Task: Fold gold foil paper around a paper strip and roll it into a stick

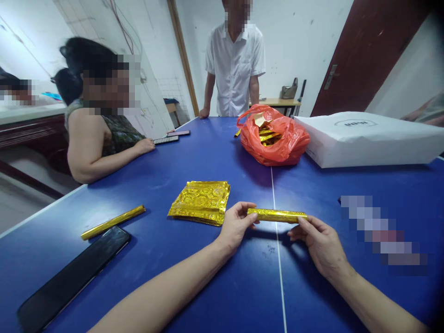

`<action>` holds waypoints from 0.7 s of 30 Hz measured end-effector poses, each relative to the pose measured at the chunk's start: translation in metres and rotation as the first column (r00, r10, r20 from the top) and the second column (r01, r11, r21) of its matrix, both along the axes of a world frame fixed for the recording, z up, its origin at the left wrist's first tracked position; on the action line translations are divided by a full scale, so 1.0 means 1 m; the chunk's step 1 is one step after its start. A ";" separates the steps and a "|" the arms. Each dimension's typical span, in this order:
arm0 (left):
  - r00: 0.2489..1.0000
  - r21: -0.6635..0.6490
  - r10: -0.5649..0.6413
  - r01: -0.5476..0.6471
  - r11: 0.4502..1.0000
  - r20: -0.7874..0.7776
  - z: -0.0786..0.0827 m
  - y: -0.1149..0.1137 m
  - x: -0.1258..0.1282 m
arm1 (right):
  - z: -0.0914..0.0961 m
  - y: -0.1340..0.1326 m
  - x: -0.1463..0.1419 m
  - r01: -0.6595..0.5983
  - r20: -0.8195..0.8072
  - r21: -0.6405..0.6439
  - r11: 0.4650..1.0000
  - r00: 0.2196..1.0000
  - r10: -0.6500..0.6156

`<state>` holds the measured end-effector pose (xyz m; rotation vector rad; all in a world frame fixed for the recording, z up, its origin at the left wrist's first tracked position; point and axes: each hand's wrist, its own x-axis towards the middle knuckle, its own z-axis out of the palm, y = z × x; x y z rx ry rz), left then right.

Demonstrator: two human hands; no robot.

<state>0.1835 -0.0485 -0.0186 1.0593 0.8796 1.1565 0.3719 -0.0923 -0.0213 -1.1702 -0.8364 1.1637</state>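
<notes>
Between my two hands a rolled strip of gold foil paper (276, 215) is held level, just above the blue table. My left hand (237, 222) pinches its left end between thumb and fingers. At the right end, my right hand (317, 238) grips it the same way. Just beyond my left hand lies a stack of embossed gold foil sheets (199, 202). Another gold foil roll (114, 222) rests on the table at the left, beside a black phone (74, 280).
A red plastic bag (274, 145) with gold foil pieces stands at the far side, beside a large white box (367, 145). One person sits at the left edge near two phones; another stands at the far end. A pixelated item (381, 236) lies at the right.
</notes>
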 end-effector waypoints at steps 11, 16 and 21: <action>0.996 -0.066 0.040 -0.035 0.997 0.075 0.000 0.000 0.001 | -0.004 0.002 0.002 0.049 -0.063 0.009 0.999 0.997 -0.048; 0.997 -0.029 -0.036 0.038 0.999 0.069 0.000 -0.001 0.001 | 0.000 0.001 0.001 0.010 -0.118 -0.034 0.999 0.993 -0.014; 0.999 -0.014 -0.041 0.041 0.999 0.034 0.001 0.000 0.000 | 0.004 0.000 0.002 -0.056 -0.170 -0.023 0.998 0.984 0.051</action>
